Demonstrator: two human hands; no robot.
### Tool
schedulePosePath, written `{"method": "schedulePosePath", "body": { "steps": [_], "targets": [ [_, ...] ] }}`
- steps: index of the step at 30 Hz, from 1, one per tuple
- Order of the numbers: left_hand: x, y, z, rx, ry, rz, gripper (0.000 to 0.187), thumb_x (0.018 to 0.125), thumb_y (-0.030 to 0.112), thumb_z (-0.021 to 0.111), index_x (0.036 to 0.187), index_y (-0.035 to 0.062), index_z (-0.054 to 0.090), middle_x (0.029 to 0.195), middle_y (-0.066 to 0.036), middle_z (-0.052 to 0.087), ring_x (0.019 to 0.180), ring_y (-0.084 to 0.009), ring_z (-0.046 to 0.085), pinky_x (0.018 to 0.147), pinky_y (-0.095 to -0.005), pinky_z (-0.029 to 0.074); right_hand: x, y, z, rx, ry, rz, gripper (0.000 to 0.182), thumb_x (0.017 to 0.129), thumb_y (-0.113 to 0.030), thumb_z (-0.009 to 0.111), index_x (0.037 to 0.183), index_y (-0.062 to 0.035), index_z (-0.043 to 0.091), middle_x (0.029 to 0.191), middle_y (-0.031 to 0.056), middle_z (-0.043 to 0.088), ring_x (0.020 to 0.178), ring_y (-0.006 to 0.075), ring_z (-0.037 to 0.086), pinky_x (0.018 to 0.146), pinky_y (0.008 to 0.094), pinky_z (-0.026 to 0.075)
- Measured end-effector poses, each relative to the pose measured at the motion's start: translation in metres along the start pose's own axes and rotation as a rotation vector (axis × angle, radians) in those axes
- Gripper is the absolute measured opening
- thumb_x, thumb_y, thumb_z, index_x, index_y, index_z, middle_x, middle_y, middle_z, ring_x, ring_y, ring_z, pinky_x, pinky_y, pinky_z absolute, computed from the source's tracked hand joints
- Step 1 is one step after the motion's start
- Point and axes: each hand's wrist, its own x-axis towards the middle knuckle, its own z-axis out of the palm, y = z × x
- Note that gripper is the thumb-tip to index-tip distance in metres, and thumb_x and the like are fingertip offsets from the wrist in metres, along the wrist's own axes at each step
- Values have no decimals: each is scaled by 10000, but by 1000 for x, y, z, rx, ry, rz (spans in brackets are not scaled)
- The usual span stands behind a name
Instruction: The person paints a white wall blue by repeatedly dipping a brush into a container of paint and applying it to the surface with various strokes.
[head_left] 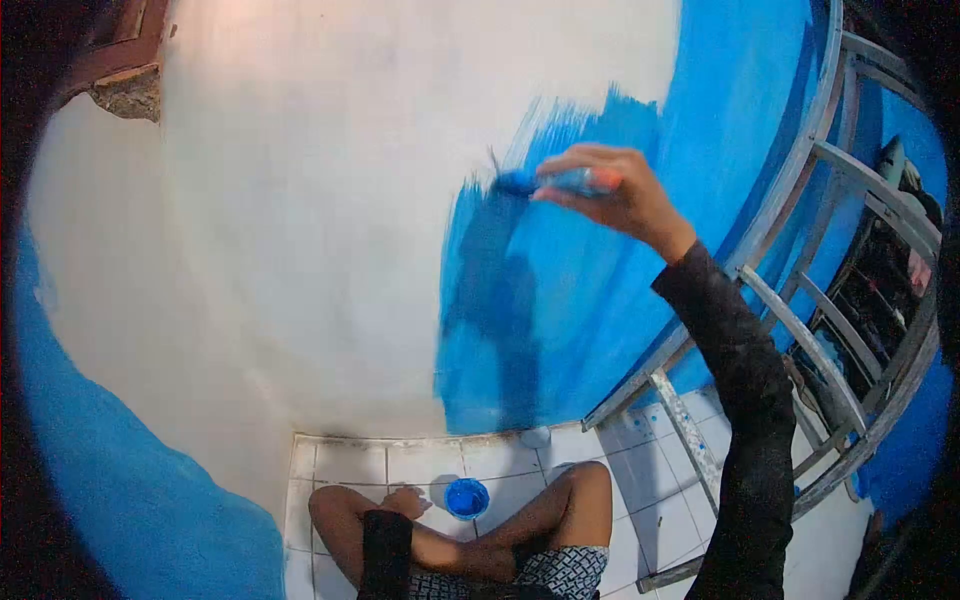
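My right hand (625,195) is closed around the handle of a paintbrush (517,183), at the upper middle of the view. The brush's blue-coated bristles point left and meet the wall at the edge of the blue paint (600,270). Its handle shows an orange end by my palm. Below, on the tiled floor, stands a small cup of blue paint (466,498) between my bent legs. My left hand (405,502) rests by my left knee, just left of the cup, its small visible fingers loosely laid out and holding nothing I can see.
A paint-spattered ladder (780,225) leans on the right, beyond my right arm. The wall (320,220) is whitish on the left and middle. Another patch of blue (130,480) covers the lower left wall. White floor tiles (350,462) carry blue drips near the ladder.
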Motion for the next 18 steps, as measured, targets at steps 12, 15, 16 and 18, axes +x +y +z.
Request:
{"method": "schedulePosePath", "body": {
  "steps": [12, 15, 16, 18],
  "targets": [
    [10, -6, 11, 33, 144, 160, 428, 811, 391, 750, 1109, 98, 663, 1099, -143, 661, 1025, -303, 633, 904, -418, 520, -42, -14, 42, -358, -84, -189, 370, 783, -161, 742, 1102, -28, 610, 915, 68, 620, 838, 249, 629, 662, 394, 563],
    [3, 11, -7, -53, 106, 91, 445, 803, 392, 756, 1132, 108, 662, 1149, -152, 645, 1061, -308, 614, 935, -426, 502, -61, -36, 62, -155, -120, -115, 328, 799, -120, 764, 1110, -90, 665, 878, 78, 662, 772, 234, 641, 625, 368, 550],
    [-1, 14, -12, -104, 86, 49, 459, 803, 398, 754, 1151, 114, 660, 1178, -154, 636, 1082, -311, 603, 955, -431, 490, -59, -38, 61, -155, -115, -116, 328, 799, -120, 764, 1110, -90, 665, 878, 78, 662, 772, 234, 641, 625, 368, 550],
    [-2, 14, -17, -138, 86, 59, 457, 808, 387, 752, 1162, 114, 656, 1184, -157, 631, 1099, -316, 592, 954, -433, 492, -54, -40, 57, -23, -147, -19, 232, 823, -133, 766, 1034, -84, 684, 851, 74, 672, 765, 216, 652, 617, 351, 534]
  ]
}}
